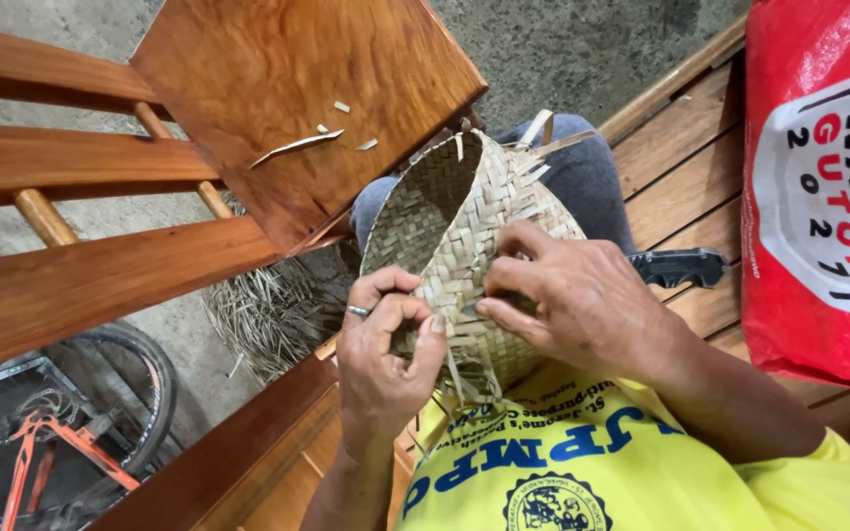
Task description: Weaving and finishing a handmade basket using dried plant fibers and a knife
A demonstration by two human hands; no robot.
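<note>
Closest to the camera is the yellow shirt (582, 472) with blue print, and just above it the two hands meet on a half-woven basket (464, 226) of pale flat strips that rests in the person's lap, its open mouth turned up and to the left. The left hand (381, 349), with a ring on one finger, is curled with thumb and fingertips pinched on the basket's near edge, where loose strip ends (464, 379) hang down. The right hand (568, 300) lies over the basket's right side, fingers bent and pressed against the weave, the fingertips gripping a strip near the middle of the wall. More loose ends (543, 133) stick out at the basket's far rim, over the grey-trousered knee (582, 162). Just right of the right hand a dark folding knife (676, 265) lies on the slatted wooden bench (681, 147). A red sack (819, 187) with white print stands on the bench at the far right. To the left, a wooden chair (277, 88) carries a few strip scraps (297, 146) on its seat. Below it a heap of dried leaf strips (268, 315) lies on the concrete floor (582, 44), and a bicycle wheel (120, 393) shows at lower left.
</note>
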